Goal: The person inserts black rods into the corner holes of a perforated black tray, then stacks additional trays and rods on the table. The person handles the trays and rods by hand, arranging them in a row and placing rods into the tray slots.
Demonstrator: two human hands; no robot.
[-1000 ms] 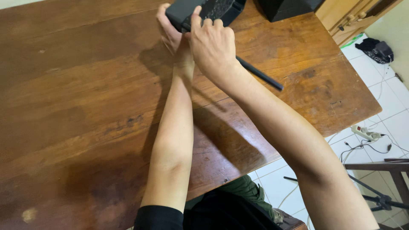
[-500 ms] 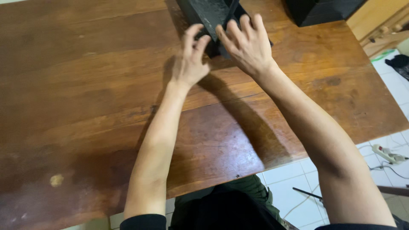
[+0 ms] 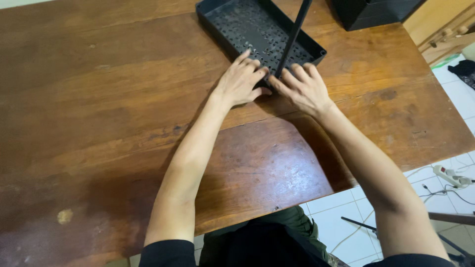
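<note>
A black perforated plastic tray [image 3: 247, 29] lies flat on the brown wooden table [image 3: 99, 99], at its far side. A thin black rod [image 3: 295, 33] rises from the tray's near rim. My left hand [image 3: 241, 81] rests on the near edge of the tray, fingers spread over the rim. My right hand [image 3: 303, 88] is beside it, fingers curled at the foot of the rod where it meets the rim. Both hands touch the tray, close together.
A black box-shaped object [image 3: 371, 12] stands at the table's far right corner. A wooden cabinet [image 3: 440, 24] is to the right. On the white tiled floor lie a power strip [image 3: 451, 176] with cables and a dark cloth [image 3: 465, 69].
The tray has come down from the table's far edge and lies flat, closer to me. Both hands have moved with it toward me. The rod stands upright at the rim.
</note>
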